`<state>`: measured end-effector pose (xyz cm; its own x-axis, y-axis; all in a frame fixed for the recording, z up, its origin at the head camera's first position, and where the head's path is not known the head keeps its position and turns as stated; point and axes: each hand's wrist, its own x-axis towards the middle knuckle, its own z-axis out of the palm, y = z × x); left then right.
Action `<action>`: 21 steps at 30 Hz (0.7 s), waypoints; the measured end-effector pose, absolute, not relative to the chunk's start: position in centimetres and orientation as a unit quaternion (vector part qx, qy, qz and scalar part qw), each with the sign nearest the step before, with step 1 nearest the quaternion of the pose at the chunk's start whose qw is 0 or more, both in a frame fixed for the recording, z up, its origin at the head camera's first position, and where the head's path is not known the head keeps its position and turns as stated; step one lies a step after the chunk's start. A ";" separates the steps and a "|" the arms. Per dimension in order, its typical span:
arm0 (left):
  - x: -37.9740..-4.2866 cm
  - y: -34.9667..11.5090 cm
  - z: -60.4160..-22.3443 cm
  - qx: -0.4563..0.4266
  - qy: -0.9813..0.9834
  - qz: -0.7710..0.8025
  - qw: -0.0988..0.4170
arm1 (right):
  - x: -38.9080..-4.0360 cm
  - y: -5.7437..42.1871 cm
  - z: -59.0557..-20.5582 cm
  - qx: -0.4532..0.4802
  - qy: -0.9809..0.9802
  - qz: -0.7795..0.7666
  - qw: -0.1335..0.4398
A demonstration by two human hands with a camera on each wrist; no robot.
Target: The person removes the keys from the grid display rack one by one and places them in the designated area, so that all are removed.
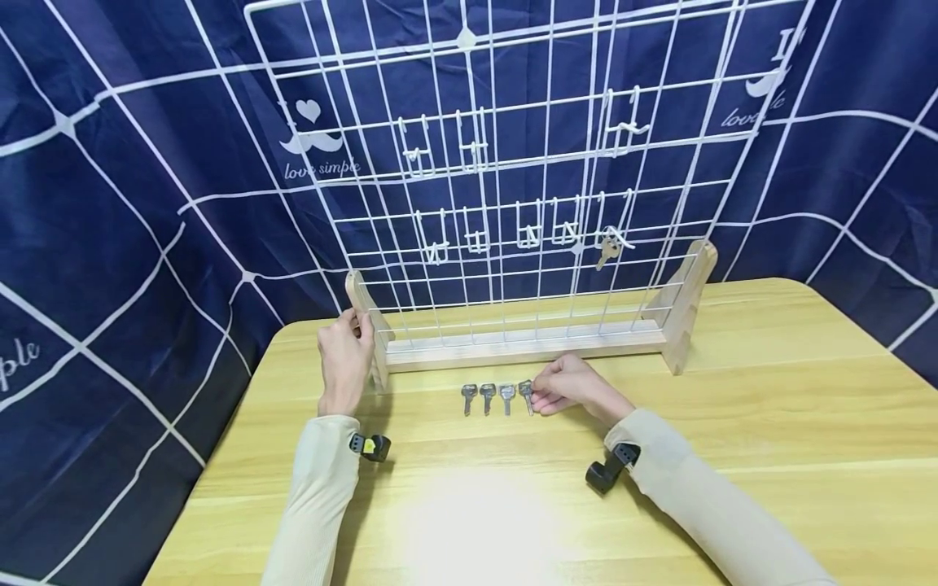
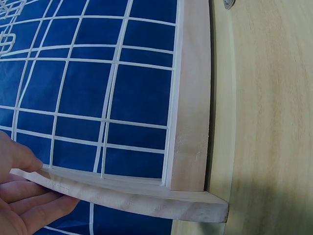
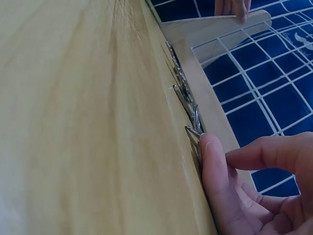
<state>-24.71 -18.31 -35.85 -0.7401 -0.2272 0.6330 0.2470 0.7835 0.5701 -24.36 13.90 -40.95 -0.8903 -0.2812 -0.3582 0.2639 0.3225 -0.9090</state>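
Observation:
My left hand (image 1: 344,358) grips the wooden upright (image 2: 142,203) at the left end of a wire rack, thumb on one face and fingers on the other. On the table in front of the rack's wooden base rail (image 1: 513,352), four-sided bows up, lies a row of several metal keys (image 1: 488,392). At the row's right end, my right hand (image 1: 575,385) pinches the last key (image 1: 525,389), which leans slightly compared with its neighbours. Thumb and index fingertips come together right at this key in the right wrist view, covering part of it.
Above the base stands a white wire grid (image 1: 295,130) carrying several white hooks (image 1: 436,251) in two rows. A brass-coloured key (image 1: 608,251) hangs from the lower right hook. Another wooden upright (image 1: 689,309) supports the right end. A dark blue patterned curtain (image 1: 146,244) surrounds the table (image 1: 733,456).

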 end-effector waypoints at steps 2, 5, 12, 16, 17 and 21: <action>-24.7 -18.3 -35.9 -0.005 -0.873 -0.329 0.359 | -24.4 13.9 -41.0 -0.004 0.781 -0.579 0.235; -24.7 -18.3 -35.9 -0.005 -0.873 -0.333 0.357 | -24.4 13.9 -41.1 -0.002 0.783 -0.576 0.235; -24.8 -18.2 -35.9 -0.004 -0.870 -0.336 0.360 | -24.3 14.2 -41.1 0.000 0.787 -0.569 0.238; -24.9 -18.2 -35.9 -0.008 -0.870 -0.334 0.362 | -24.0 14.5 -40.8 0.000 0.800 -0.551 0.236; -24.9 -18.2 -35.9 -0.009 -0.870 -0.334 0.362 | -23.9 14.5 -40.7 0.000 0.802 -0.548 0.236; -24.8 -18.3 -35.9 -0.003 -0.870 -0.335 0.361 | -23.5 14.5 -40.4 -0.002 0.805 -0.544 0.236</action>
<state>-24.83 -18.28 -35.88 -0.7395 -0.2362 0.6303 0.2471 0.7758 0.5806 -23.54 14.55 -40.35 -0.8889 -0.2592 -0.3778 0.2538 0.4080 -0.8770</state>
